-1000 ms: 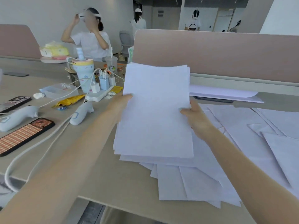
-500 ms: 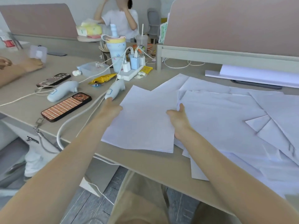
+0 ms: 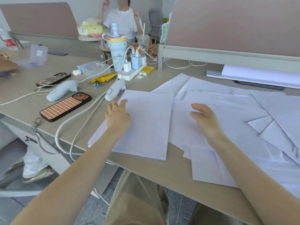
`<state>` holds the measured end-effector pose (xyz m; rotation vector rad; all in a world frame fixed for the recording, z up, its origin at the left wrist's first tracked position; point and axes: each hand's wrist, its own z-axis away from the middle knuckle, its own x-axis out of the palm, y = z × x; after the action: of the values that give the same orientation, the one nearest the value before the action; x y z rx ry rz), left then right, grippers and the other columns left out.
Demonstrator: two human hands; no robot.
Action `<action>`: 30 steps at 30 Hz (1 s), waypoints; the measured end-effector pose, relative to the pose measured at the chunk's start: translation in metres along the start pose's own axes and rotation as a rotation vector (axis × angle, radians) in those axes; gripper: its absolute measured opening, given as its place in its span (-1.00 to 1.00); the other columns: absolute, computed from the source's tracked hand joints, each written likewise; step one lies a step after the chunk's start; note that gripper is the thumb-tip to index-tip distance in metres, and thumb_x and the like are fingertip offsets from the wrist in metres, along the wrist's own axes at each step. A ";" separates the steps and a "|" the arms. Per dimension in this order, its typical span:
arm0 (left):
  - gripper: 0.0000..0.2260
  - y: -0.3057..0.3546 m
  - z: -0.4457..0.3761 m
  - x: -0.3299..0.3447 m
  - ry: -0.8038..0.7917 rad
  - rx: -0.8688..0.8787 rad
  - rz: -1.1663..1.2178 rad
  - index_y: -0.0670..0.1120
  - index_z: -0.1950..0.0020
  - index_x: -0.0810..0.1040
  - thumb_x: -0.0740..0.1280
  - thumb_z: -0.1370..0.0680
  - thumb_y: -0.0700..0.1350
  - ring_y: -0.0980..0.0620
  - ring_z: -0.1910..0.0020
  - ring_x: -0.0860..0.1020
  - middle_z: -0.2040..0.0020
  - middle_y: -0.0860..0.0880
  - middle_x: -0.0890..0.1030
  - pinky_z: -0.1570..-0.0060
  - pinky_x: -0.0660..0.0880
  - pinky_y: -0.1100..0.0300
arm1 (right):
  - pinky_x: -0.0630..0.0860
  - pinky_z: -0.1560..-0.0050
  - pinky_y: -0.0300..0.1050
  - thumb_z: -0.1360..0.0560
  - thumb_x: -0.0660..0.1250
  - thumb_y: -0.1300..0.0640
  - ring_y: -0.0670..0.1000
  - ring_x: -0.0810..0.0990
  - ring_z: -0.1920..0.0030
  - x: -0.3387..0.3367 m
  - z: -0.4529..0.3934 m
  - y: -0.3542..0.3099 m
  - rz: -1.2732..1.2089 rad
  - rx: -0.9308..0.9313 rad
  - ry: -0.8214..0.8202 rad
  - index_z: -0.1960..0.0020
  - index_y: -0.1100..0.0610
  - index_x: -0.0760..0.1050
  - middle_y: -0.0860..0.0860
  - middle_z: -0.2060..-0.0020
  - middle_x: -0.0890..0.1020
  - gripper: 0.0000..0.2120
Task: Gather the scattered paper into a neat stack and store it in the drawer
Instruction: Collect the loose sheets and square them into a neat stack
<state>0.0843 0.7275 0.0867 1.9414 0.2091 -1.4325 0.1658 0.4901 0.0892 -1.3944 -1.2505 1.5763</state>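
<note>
One squared-up stack of paper [image 3: 144, 125] lies flat on the table [image 3: 162, 174], near its front edge, its far-left corner just beside a pale blue plush-covered cable end [image 3: 114, 91]. The left hand [image 3: 117, 116] rests on the stack's left side, fingers [image 3: 122, 102] spread and loosely extended, a ring showing on one of them — nothing is pinched. The right hand [image 3: 206, 122] is over the loose sheets [image 3: 235, 111] just right of the stack, fingers held open and slightly curled, gripping nothing; whether the palm touches the paper I cannot tell. Those loose sheets fan out at mixed angles across the right half of the table, overlapping each other, some reaching past the front edge.

Left of the stack a white cable [image 3: 71, 122] loops over the table edge, and a phone in an orange checked case [image 3: 65, 106] lies near it. Farther back stand a power strip [image 3: 129, 74] with chargers plugged in, a pale blue tumbler [image 3: 117, 53] and a yellow snack wrapper [image 3: 103, 78]. Behind the sheets runs a pink-brown divider panel [image 3: 235, 25] — beyond it sits a person in a white shirt [image 3: 123, 21].
</note>
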 end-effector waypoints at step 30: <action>-0.57 0.189 0.064 0.089 -0.349 1.110 -0.162 -0.02 -0.34 0.41 0.14 -0.49 -0.26 -0.11 -0.19 0.48 -0.23 -0.06 0.50 0.05 0.49 0.04 | 0.27 -0.06 -0.42 -0.52 0.31 0.17 -0.20 0.41 -0.19 -0.160 0.024 0.044 0.239 -0.212 0.239 -0.03 -0.23 0.41 -0.26 -0.12 0.48 -0.71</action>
<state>0.1652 0.5245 0.0823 2.4395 -0.7652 -2.2403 0.1783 0.3235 0.0982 -1.8665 -1.1649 1.4064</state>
